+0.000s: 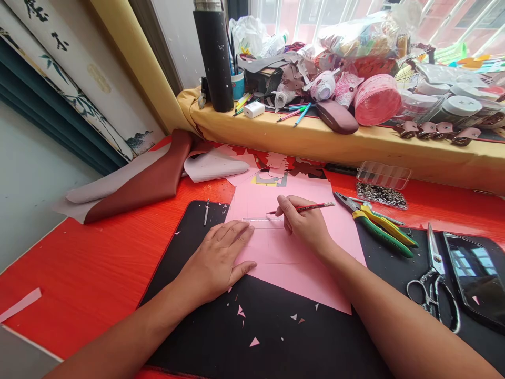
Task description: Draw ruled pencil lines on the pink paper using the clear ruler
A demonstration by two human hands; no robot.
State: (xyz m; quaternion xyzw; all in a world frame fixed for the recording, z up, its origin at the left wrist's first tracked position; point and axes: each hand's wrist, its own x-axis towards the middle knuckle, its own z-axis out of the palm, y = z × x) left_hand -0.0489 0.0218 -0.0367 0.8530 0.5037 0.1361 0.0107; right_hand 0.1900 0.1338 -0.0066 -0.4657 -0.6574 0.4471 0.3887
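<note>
A sheet of pink paper (311,284) lies on a black mat (272,352), with faint lines across it. Over its left edge my left hand (221,252) rests flat, fingertips on the end of a clear ruler (260,219) and thumb spread toward me. My right hand (302,218) grips a dark red pencil (315,207), its tip by the ruler's upper edge. The right part of the ruler passes behind my right hand.
Pliers (384,229), scissors (434,279) and a phone (477,276) lie to the right. Behind them is a clear box of small metal parts (381,195). Brown leather-like sheets (138,184) lie at the left. A cluttered sill (276,123) runs along the back.
</note>
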